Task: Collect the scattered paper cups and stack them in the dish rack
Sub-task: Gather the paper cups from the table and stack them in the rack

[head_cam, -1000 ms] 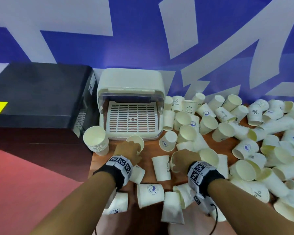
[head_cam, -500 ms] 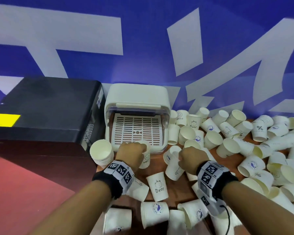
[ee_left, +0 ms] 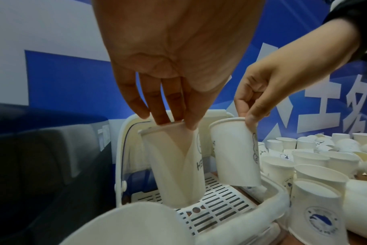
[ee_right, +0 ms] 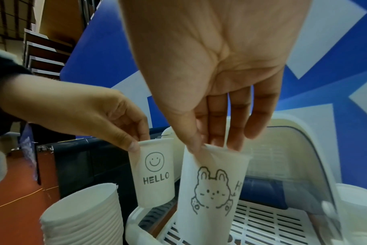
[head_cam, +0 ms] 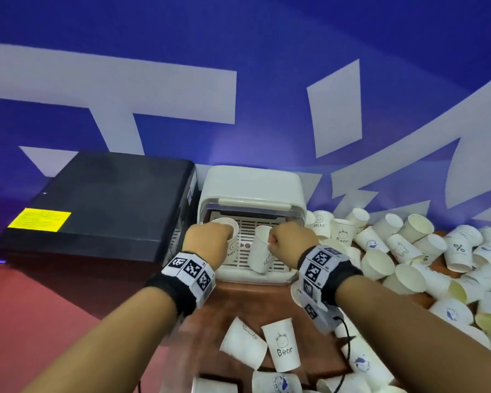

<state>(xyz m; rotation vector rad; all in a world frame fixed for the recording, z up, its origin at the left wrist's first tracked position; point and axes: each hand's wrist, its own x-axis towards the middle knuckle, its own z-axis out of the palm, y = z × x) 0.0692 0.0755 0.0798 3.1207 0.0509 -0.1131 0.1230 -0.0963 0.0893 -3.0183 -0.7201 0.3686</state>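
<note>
The white dish rack [head_cam: 253, 191] stands with its lid up and its slotted tray [ee_left: 220, 207] bare. My left hand [head_cam: 210, 239] pinches the rim of a "HELLO" smiley cup [ee_right: 155, 174], held upright over the tray's left side. My right hand [head_cam: 289, 239] pinches the rim of a rabbit-print cup [ee_right: 212, 190] over the tray's front middle. In the left wrist view the HELLO cup [ee_left: 178, 165] hangs with its base close to the grid, and the rabbit cup [ee_left: 235, 152] hangs higher. Many loose paper cups [head_cam: 408, 251] lie scattered to the right.
A nested stack of cups [ee_right: 84, 215] stands just left of the rack's front. A black box [head_cam: 97, 205] sits against the rack's left side. More cups, one marked "Bear" [head_cam: 282, 344], lie on the brown table [head_cam: 253, 302] near me. A blue wall is behind.
Both hands moved forward from the table, each carrying a cup, and are now over the rack's tray. The view has tilted up.
</note>
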